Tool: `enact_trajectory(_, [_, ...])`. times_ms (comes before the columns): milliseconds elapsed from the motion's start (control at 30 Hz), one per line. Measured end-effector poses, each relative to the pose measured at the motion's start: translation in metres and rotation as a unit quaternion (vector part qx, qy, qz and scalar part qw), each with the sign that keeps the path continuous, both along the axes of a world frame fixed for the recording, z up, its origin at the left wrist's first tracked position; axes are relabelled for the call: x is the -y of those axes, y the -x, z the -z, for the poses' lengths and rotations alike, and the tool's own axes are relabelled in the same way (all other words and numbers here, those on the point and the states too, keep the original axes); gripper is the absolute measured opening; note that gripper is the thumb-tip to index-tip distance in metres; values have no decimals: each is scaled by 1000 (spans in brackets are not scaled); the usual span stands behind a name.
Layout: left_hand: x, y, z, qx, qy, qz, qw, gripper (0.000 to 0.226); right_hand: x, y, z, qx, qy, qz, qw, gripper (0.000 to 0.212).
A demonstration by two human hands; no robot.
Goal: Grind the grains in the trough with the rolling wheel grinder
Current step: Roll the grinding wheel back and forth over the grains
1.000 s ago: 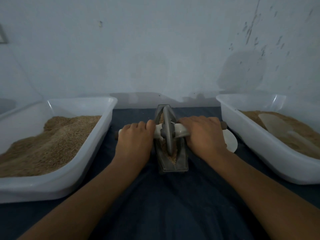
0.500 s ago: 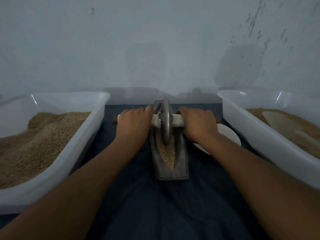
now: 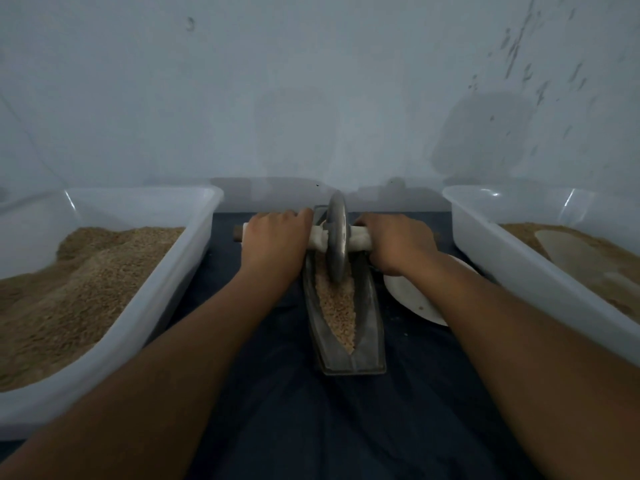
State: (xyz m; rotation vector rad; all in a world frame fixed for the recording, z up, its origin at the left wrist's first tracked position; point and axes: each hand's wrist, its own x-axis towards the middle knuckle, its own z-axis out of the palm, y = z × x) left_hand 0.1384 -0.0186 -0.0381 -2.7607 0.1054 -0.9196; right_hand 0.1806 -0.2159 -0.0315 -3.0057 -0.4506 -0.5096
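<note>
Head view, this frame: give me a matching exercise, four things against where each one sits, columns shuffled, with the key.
Things
1. wheel
2. white plate
3. scoop
4. left hand

Places
A. lying on the grain in the right tub
B. gripping the handle on the side towards the left tub
C. standing in the far part of the trough
D. on the cloth, partly under the right forearm

Pairs: 1-C, 2-D, 3-A, 4-B

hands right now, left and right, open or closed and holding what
Left hand: closed around the left side of the grinder handle.
Right hand: closed around the right side of the same handle, with the wheel between the hands.
</note>
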Motion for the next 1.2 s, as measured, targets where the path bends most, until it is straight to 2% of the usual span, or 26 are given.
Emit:
enact_trajectory(300, [2,32,10,23,5,8,1000,17,5,33,16,107,-3,-11,994,30])
enact_trajectory(533, [4,63,12,30,7,17,999,16,7,64,20,137,-21,-16,990,22])
enact_trajectory(700, [6,81,9,32,8,25,999,15,11,82,21,135,-50,-29,989,29])
enact_trajectory(900, [1,88,14,29,21,38,999,20,9,85,23,174,-50,-25,983,26])
enact_trajectory(1100, [3,67,15,29,10,21,999,24,7,64,24,141,-35,-12,989,23])
enact_trajectory(1200, [3,52,14,31,5,13,999,17,8,52,23,124,-29,-8,992,22])
